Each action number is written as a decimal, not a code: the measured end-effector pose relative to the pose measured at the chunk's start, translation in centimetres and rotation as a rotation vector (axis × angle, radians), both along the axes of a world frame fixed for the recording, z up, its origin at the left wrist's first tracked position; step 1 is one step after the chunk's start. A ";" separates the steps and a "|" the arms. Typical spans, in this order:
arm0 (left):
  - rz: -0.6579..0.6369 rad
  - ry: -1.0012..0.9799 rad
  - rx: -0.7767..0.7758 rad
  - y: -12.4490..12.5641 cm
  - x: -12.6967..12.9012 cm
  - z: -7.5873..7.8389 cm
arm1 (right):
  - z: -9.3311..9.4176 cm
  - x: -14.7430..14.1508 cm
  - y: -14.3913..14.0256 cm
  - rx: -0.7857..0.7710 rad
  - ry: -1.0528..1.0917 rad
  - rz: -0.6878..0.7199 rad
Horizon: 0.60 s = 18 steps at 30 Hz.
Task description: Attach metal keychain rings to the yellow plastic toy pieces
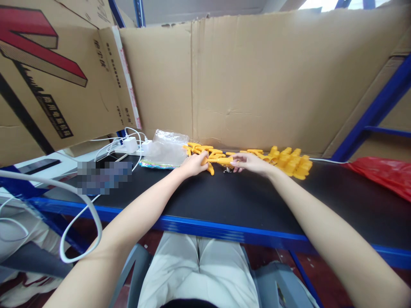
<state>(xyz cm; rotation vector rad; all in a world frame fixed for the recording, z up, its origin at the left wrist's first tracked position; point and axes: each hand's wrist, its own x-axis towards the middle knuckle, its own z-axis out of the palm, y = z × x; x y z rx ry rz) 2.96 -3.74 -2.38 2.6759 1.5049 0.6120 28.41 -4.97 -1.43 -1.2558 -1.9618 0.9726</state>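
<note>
A long yellow plastic piece (221, 161) is held level between both hands, just above the black tabletop. My left hand (195, 164) is closed around its left end, and a curved yellow part sticks out below the fingers. At the right end, my right hand (249, 164) pinches the piece between thumb and fingers. Behind the hands lie several yellow branched plastic parts (215, 151). Small dark metallic bits (227, 170) rest under the held piece. To the right of my right hand stands a cluster of yellow cup-shaped parts (293, 162).
A clear plastic bag (169, 147) lies left of the yellow parts, over a colourful packet (154, 164). White chargers and cables (130, 145) crowd the left. A red plastic bag (382, 171) is at right. Cardboard (257, 81) walls the back; a blue rail (205, 226) edges the front.
</note>
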 end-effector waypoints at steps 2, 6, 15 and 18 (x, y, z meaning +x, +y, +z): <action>0.000 0.003 0.001 0.0 0.0 0.0 | 0.1 -0.1 -0.2 -0.011 0.000 0.004; -0.001 0.015 0.010 0.0 0.0 0.0 | 0.3 -0.3 -0.4 -0.027 0.008 -0.003; -0.007 0.010 0.007 0.1 -0.1 -0.1 | 0.0 -0.2 -0.1 -0.026 0.020 0.002; -0.008 0.007 0.005 0.3 -0.1 -0.1 | -0.2 -0.1 0.2 -0.012 0.025 0.012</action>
